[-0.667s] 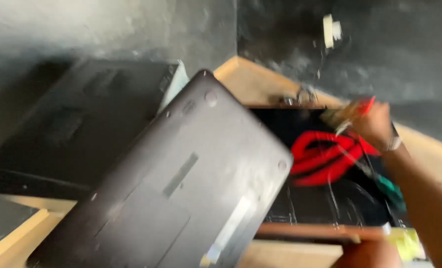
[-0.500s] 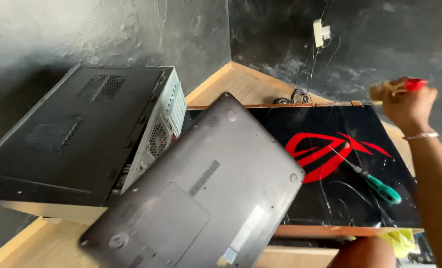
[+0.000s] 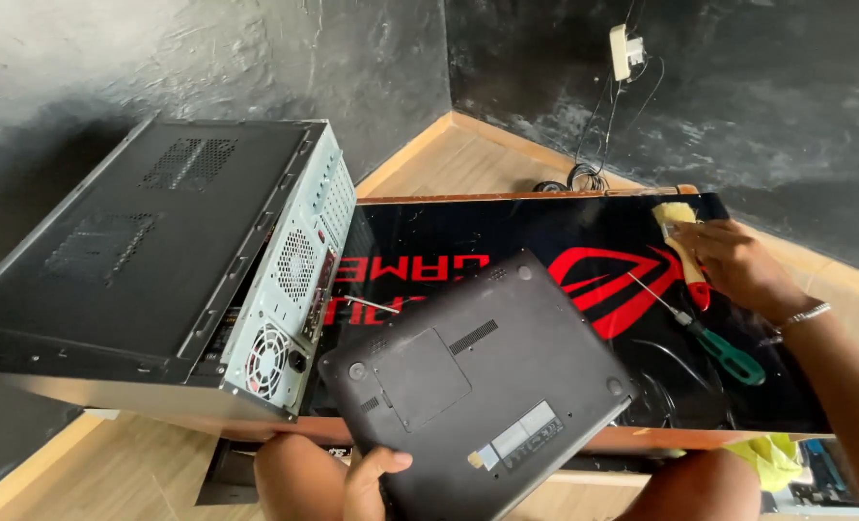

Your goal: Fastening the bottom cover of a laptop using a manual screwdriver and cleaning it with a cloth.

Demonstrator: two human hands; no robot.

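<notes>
Left fingers (image 3: 376, 473) pinched the upturned laptop's (image 3: 478, 381) near edge; right fingers (image 3: 705, 246) gripped a red-handled brush (image 3: 685, 246) beside the screwdriver (image 3: 714, 342).

A rectangular label (image 3: 526, 436), pale grey-white with a small tan patch at one end, was fixed to the underside of the dark grey laptop (image 3: 478, 386), near its lower edge. No packages, signs or lit screens were visible.

The big computer case (image 3: 150, 260) blocks the left of the frame; bare mat (image 3: 507, 227) at upper middle lies open.
</notes>
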